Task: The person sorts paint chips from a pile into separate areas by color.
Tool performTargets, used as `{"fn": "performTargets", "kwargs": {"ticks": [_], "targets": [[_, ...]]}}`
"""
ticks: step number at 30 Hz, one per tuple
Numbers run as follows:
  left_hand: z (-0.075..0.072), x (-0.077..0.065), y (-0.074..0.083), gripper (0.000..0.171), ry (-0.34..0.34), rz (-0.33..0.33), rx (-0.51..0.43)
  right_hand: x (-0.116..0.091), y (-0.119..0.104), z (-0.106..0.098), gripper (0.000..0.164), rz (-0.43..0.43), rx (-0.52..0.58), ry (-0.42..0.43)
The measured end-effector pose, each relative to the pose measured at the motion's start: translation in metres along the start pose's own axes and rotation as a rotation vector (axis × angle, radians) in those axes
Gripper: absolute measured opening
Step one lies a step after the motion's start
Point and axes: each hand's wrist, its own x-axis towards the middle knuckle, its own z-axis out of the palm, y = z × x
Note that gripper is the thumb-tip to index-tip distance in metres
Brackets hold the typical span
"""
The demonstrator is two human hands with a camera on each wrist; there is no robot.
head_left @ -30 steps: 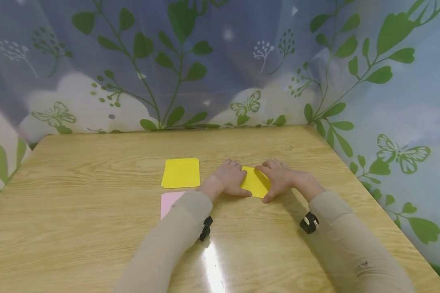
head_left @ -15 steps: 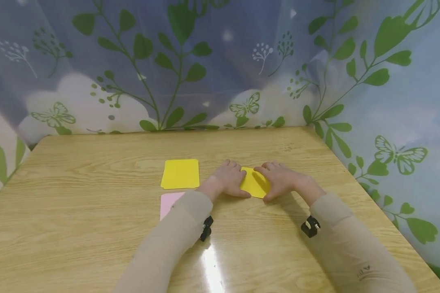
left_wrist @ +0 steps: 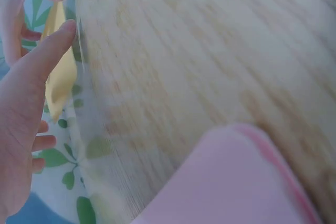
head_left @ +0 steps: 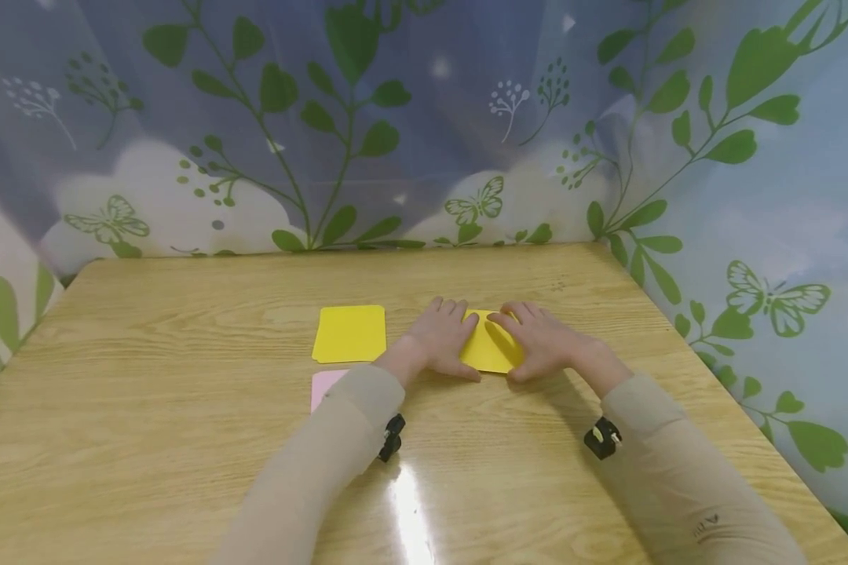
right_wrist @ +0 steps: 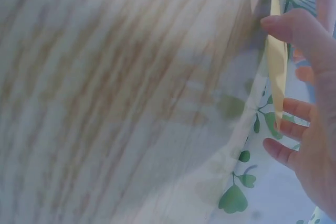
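Between the two hands in the head view is a yellow square sheet (head_left: pixel 486 351), right of the table's middle. My left hand (head_left: pixel 440 337) holds its left side, thumb by the near corner and fingers by the far one. My right hand (head_left: pixel 542 342) grips its right side in the same way, the index finger bent over its face. Both wrist views catch the yellow sheet (left_wrist: pixel 63 80) nearly edge-on, with the thumbs at its near edge. Whether it is one sheet or several cannot be told.
Left of the hands lies another yellow square (head_left: pixel 350 333). Nearer, a pink stack (head_left: pixel 325 384) is partly hidden under the left sleeve; its layers show in the left wrist view. The wooden table (head_left: pixel 148 408) meets patterned curtains (head_left: pixel 424 196) behind and at right.
The yellow sheet between the hands has shifted slightly away and turned a little straighter. The fingers of both hands have moved a bit farther from me with it.
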Motion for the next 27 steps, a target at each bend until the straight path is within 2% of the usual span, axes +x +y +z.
{"fn": "performTargets", "kwargs": {"ticks": [4,16,22,27], "targets": [[0.0,-0.002,-0.002,0.101,0.013,0.008,0.01,0.002,-0.003,-0.002,0.088,-0.036,-0.003,0.042],[-0.001,-0.012,-0.013,0.097,0.072,0.009,0.046,0.01,-0.009,-0.006,0.086,-0.037,0.005,0.03],[-0.006,-0.025,-0.025,0.097,0.091,-0.016,0.02,0.02,-0.014,-0.01,0.093,-0.05,-0.025,0.063],[-0.003,-0.042,-0.041,0.096,0.115,-0.045,0.024,0.037,-0.021,-0.013,0.098,-0.052,-0.09,0.059]]}}
